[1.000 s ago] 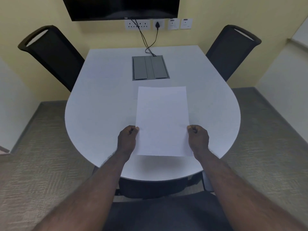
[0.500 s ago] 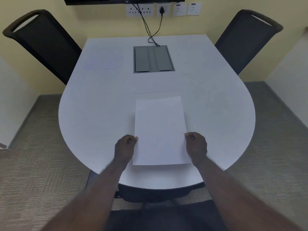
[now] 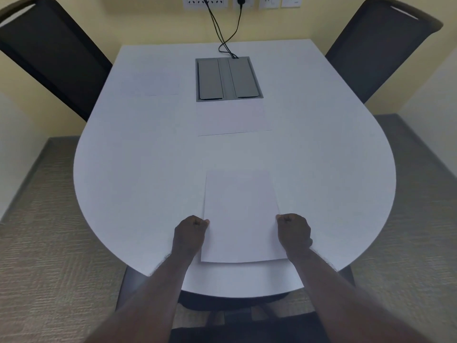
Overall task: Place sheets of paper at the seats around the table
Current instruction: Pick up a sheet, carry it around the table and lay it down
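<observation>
A white sheet of paper (image 3: 241, 216) lies low over the near end of the white table (image 3: 138, 174), its near edge a little above the top. My left hand (image 3: 190, 235) pinches its left edge and my right hand (image 3: 294, 232) pinches its right edge. A second sheet (image 3: 232, 117) lies flat just in front of the grey cable box. A third, faint sheet (image 3: 150, 81) lies at the far left seat.
Black chairs stand at the far left (image 3: 49, 53) and far right (image 3: 378, 45). A grey cable box (image 3: 228, 79) is set into the table's far middle, with black cables (image 3: 222, 26) running up to wall sockets. Another chair's seat (image 3: 247, 330) sits below my arms.
Both hands have drawn the held sheet toward the near edge and lowered it. My view has tilted down and moved closer, uncovering the sheet in front of the cable box.
</observation>
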{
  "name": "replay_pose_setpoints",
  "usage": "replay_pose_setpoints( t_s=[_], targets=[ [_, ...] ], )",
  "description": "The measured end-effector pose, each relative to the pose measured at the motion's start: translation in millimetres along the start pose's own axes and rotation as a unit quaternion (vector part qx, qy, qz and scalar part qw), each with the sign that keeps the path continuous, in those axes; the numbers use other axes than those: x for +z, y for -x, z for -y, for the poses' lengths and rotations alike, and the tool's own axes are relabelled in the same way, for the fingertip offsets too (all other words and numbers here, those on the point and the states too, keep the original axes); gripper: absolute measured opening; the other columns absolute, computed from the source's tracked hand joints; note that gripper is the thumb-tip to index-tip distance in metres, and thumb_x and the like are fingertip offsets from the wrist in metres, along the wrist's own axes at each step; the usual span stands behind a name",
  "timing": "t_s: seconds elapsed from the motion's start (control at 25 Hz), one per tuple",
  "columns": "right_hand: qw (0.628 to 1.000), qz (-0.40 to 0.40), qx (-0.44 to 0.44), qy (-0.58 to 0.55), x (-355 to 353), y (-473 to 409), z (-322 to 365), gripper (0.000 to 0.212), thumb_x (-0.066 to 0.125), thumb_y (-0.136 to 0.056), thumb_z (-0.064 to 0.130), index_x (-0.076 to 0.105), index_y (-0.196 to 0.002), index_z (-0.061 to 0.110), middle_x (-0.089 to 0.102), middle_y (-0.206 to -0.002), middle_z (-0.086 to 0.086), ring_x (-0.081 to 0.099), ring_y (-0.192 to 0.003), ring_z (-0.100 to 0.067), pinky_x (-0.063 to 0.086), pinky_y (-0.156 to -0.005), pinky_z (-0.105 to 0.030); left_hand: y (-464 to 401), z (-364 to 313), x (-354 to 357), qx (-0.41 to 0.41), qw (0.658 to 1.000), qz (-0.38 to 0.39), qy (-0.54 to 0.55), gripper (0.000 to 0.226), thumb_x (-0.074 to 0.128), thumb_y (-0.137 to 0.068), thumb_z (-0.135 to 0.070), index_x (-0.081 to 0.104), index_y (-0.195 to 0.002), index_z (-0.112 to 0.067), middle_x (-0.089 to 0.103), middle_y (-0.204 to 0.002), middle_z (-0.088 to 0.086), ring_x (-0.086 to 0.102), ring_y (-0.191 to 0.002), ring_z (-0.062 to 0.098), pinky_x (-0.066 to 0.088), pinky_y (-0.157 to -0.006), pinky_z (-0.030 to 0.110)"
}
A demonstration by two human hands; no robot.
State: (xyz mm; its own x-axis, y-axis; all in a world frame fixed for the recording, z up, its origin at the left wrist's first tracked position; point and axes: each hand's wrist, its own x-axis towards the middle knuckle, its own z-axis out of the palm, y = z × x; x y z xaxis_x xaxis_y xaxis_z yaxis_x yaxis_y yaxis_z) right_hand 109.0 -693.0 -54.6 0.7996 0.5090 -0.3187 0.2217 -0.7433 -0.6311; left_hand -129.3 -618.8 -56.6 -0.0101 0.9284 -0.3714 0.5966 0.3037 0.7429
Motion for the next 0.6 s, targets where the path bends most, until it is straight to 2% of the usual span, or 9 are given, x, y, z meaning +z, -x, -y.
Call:
replay_pose_setpoints(
  t_s=[0.16,0.28,0.4,0.6],
  targets=[
    [1.0,-0.007,0.018,0.011,3.5,-2.7,-3.2,0.025,0.06,-0.088,0.033,0.06,-0.065,0.026,0.057,-0.067,0.011,0.052,-0.075,-0.022,0.044,-0.081,-0.038,-2.7,4.3,5.7,-0.016,0.999,0.0,-0.031,0.024,0.063,-0.086,-0.035,0.06,-0.074,-0.015,0.063,-0.074,-0.006,0.056,-0.07,0.01,0.04,-0.061,0.027],
    [1.0,-0.001,0.024,0.015,6.1,-4.1,-2.7,0.021,0.06,-0.089,0.033,0.062,-0.07,0.025,0.061,-0.074,0.006,0.054,-0.078,-0.023,0.047,-0.084,-0.04,-2.4,4.9,6.8,-0.019,0.998,-0.001,-0.064,0.023,0.062,-0.085,-0.037,0.06,-0.074,-0.017,0.063,-0.076,-0.008,0.056,-0.07,0.004,0.038,-0.057,0.024],
    [1.0,0.003,0.027,0.014,8.6,-4.1,-2.6,0.022,0.059,-0.089,0.031,0.063,-0.069,0.023,0.063,-0.074,0.004,0.056,-0.079,-0.024,0.047,-0.083,-0.04,-0.5,4.2,8.6,-0.016,0.995,-0.005,-0.098,0.022,0.062,-0.084,-0.034,0.059,-0.072,-0.017,0.063,-0.074,-0.007,0.056,-0.067,0.006,0.037,-0.054,0.023],
    [0.999,0.009,0.028,0.016,8.9,-3.9,-7.0,0.018,0.06,-0.089,0.031,0.062,-0.073,0.022,0.06,-0.072,0.007,0.056,-0.08,-0.024,0.051,-0.084,-0.041,2.3,3.5,12.9,-0.03,0.995,-0.026,-0.093,0.016,0.065,-0.08,-0.03,0.058,-0.073,-0.017,0.063,-0.073,-0.006,0.057,-0.065,0.008,0.036,-0.052,0.022]
  ],
)
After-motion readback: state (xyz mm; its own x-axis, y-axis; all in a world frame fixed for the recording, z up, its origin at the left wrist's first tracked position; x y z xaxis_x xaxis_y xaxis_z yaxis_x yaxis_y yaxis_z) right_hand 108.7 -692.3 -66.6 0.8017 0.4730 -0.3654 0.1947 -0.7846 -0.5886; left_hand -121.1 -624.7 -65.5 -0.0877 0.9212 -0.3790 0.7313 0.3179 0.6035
